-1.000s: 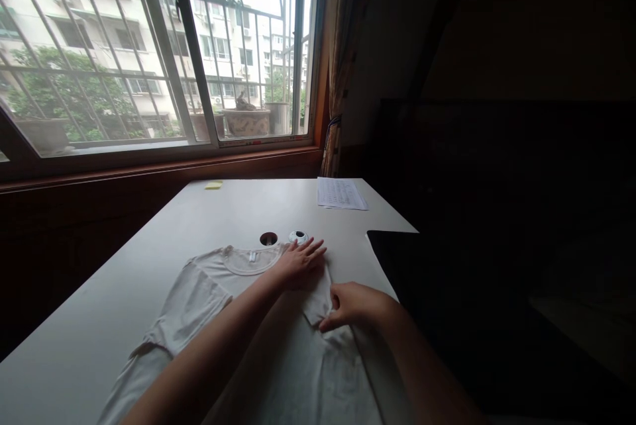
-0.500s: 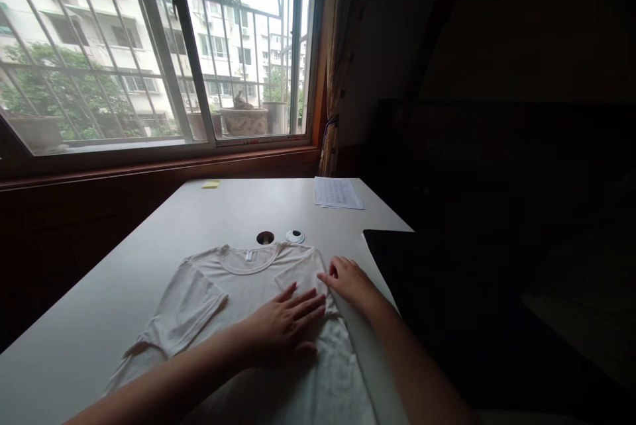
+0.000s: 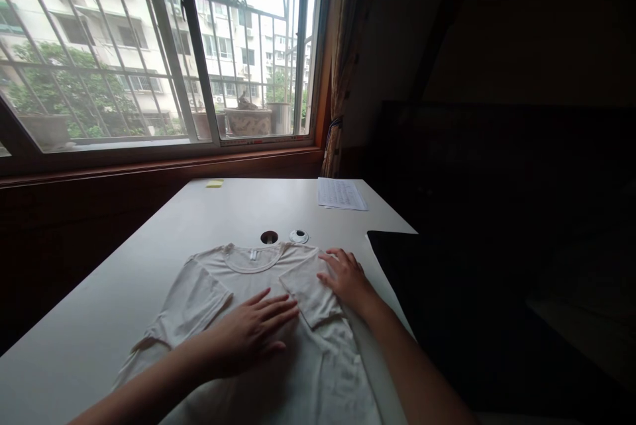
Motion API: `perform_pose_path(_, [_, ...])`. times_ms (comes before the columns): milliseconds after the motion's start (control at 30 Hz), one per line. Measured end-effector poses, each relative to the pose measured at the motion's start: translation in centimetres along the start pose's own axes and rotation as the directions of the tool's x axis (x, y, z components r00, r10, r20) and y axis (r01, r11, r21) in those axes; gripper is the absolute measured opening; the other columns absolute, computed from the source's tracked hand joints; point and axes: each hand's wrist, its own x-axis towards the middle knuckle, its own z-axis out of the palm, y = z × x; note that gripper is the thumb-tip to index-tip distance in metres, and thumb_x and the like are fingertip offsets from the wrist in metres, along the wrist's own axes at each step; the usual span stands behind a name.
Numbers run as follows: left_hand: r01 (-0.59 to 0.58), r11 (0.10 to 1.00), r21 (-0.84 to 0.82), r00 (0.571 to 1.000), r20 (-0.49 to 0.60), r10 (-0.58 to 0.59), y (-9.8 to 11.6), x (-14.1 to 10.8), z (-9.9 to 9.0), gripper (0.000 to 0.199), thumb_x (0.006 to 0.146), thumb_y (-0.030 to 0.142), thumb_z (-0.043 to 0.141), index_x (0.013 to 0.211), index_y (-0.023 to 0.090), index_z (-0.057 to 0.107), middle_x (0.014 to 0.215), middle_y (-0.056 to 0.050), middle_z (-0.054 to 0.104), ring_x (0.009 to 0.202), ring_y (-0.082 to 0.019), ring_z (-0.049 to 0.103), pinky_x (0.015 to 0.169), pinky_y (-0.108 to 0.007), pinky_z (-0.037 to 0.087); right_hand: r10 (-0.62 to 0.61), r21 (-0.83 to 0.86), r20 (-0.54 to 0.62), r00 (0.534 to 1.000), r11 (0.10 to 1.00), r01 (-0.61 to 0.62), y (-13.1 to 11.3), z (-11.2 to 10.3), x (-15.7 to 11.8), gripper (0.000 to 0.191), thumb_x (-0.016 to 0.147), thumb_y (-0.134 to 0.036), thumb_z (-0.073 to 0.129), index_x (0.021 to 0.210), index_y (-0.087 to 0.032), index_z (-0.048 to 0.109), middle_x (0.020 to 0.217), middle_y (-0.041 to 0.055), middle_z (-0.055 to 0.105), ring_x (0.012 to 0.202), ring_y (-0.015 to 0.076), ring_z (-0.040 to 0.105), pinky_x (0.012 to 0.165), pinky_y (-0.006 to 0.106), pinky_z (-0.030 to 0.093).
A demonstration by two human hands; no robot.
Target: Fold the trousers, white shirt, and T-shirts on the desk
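Note:
A white T-shirt [image 3: 253,292] lies spread on the white table, its round neckline and small label toward the window. Both short sleeves are folded inward over the front. Over the middle of the shirt is my left hand [image 3: 253,329], fingers stretched out and slightly spread, holding nothing. I cannot tell whether its palm touches the cloth. My right hand [image 3: 345,279] rests at the shirt's right shoulder, fingertips on the folded right sleeve [image 3: 313,292], its fingers apart and a little bent.
The white table [image 3: 99,299] bears a yellow sticky note [image 3: 214,183], printed papers [image 3: 342,194], a round cable hole [image 3: 269,237] and a loose-looking round cover [image 3: 299,236]. A black sheet-like thing [image 3: 397,259] covers its right edge. Beyond stands a barred window [image 3: 218,67] with a tied curtain [image 3: 335,127].
My left hand has moved left, off the right sleeve toward the shirt's middle. The fingers of my right hand have opened from a curled pose onto the sleeve. The view has shifted slightly.

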Motion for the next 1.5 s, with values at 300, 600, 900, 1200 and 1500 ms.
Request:
perform_pose_path(300, [0.588,0.784,0.199,0.809,-0.141,-0.571,-13.6,-10.1,0.3,0.063,0.107,0.058,0.025,0.161,0.026,0.029,0.167,-0.007,0.029,0.156,-0.032,0.023,0.125,-0.063,0.019,-0.023,-0.083,0.194,0.981,0.996,0.04,0.3,1.6,0.3,0.061,0.103,-0.056,0.039,0.158,-0.03,0.04,0.169,0.0022,0.031,0.156,0.0266,0.022,0.126,0.048,0.016])
perform_pose_path(600, [0.657,0.732,0.18,0.753,-0.112,-0.649,-14.0,-13.3,0.1,0.062,0.107,0.06,0.022,0.161,0.031,0.025,0.17,-0.001,0.019,0.159,-0.029,0.013,0.124,-0.064,0.015,-0.021,-0.111,0.206,0.978,0.993,0.045,0.4,1.6,0.4,0.062,0.104,-0.056,0.036,0.16,-0.029,0.038,0.171,0.0,0.024,0.157,0.028,0.019,0.126,0.049,0.015])
perform_pose_path(900, [0.606,0.749,0.27,0.795,-0.159,-0.586,-12.8,-13.4,-0.8,0.059,0.107,0.058,0.027,0.159,0.03,0.036,0.168,-0.004,0.027,0.156,-0.031,0.025,0.125,-0.065,0.017,-0.14,-0.137,0.09,0.986,0.979,0.152,-1.1,1.0,0.3,0.056,0.103,-0.042,0.043,0.153,-0.018,0.05,0.167,0.0086,0.034,0.155,0.0281,0.027,0.127,0.048,0.021])
perform_pose_path(1200, [0.625,0.754,0.201,0.78,-0.192,-0.596,-10.1,-10.3,2.5,0.073,0.104,0.065,0.029,0.163,0.022,0.026,0.168,-0.008,0.023,0.156,-0.031,0.024,0.128,-0.054,0.021,-0.205,-0.057,0.197,0.959,0.974,0.22,-6.0,3.1,-1.0,0.068,0.107,-0.051,0.032,0.161,-0.011,0.033,0.169,0.0121,0.023,0.158,0.026,0.02,0.129,0.045,0.018])
perform_pose_path(1500, [0.636,0.744,0.205,0.771,-0.127,-0.624,-9.5,-9.9,2.1,0.077,0.103,0.069,0.027,0.163,0.021,0.022,0.169,-0.008,0.018,0.158,-0.032,0.016,0.128,-0.059,0.016,-0.172,-0.064,0.275,0.946,0.978,0.197,-5.6,2.6,-0.3,0.076,0.106,-0.059,0.024,0.164,-0.01,0.025,0.172,0.0094,0.012,0.159,0.0238,0.01,0.13,0.044,0.009])
